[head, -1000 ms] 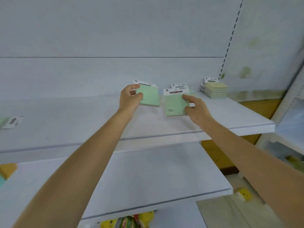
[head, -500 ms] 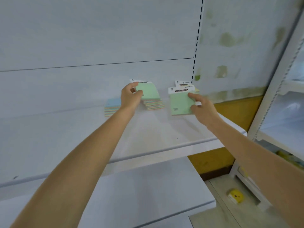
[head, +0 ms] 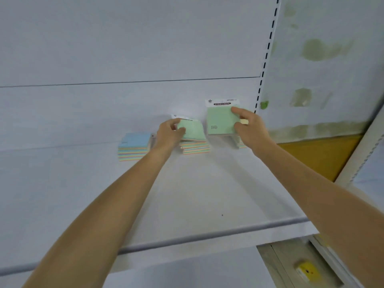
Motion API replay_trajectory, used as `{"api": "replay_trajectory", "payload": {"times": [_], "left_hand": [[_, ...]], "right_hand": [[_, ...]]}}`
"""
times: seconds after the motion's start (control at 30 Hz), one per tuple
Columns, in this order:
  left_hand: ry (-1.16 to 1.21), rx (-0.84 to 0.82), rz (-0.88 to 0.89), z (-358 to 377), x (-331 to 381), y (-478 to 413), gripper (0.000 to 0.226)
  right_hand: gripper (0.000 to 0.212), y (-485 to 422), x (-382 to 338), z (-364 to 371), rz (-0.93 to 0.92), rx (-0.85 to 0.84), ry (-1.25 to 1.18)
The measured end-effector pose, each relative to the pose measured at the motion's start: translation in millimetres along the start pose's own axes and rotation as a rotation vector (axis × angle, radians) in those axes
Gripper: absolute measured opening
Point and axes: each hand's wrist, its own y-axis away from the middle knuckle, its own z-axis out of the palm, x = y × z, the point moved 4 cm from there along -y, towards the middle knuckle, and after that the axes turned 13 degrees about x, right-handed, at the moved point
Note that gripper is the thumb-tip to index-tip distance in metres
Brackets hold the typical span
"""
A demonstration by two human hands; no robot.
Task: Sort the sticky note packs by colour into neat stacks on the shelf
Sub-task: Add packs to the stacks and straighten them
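My left hand [head: 169, 135] grips a green sticky note pack [head: 193, 132] that lies tilted on top of a multicoloured stack [head: 195, 147] at the back of the white shelf [head: 187, 194]. My right hand [head: 248, 127] pinches a second green pack [head: 221, 119] with a white "STICKY NOTE" header, held upright above the shelf just right of that stack. A yellowish stack [head: 242, 142] is mostly hidden behind my right hand. A blue-topped multicoloured stack [head: 134, 146] sits to the left of my left hand.
The shelf's back panel rises right behind the stacks. A slotted upright [head: 265, 59] bounds the shelf on the right. The shelf's front edge [head: 207, 235] runs below my forearms. A yellow object [head: 305, 271] lies on the floor at lower right.
Both hands have carried their green packs further toward the back of the shelf. The left pack now rests on the multicoloured stack, and the right pack is raised upright.
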Motion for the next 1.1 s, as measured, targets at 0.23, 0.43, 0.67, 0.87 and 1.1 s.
{"api": "replay_trajectory", "payload": {"times": [0.23,0.43,0.67,0.87,1.1], "left_hand": [[-0.262,0.072,0.101,0.8,-3.1,4.8,0.034],[-0.129,0.075,0.066,5.7,-21.6,8.5,0.026],[-0.469,0.05,0.18,-9.7,-31.6,5.8,0.038],[-0.785,-0.157,0.267,-3.0,-38.5,11.2,0.034],[-0.937,-0.306,0.296,-3.8,-42.1,18.2,0.037]], "right_hand": [[0.05,-15.3,-5.4,38.8,0.037,-0.079,-0.121],[0.048,-20.0,1.9,67.2,0.033,-0.13,-0.048],[0.041,-3.9,15.4,87.5,-0.162,-0.112,0.199],[0.031,0.0,25.7,91.5,-0.186,-0.157,0.15],[0.053,5.0,32.5,95.3,-0.304,-0.314,0.311]]}}
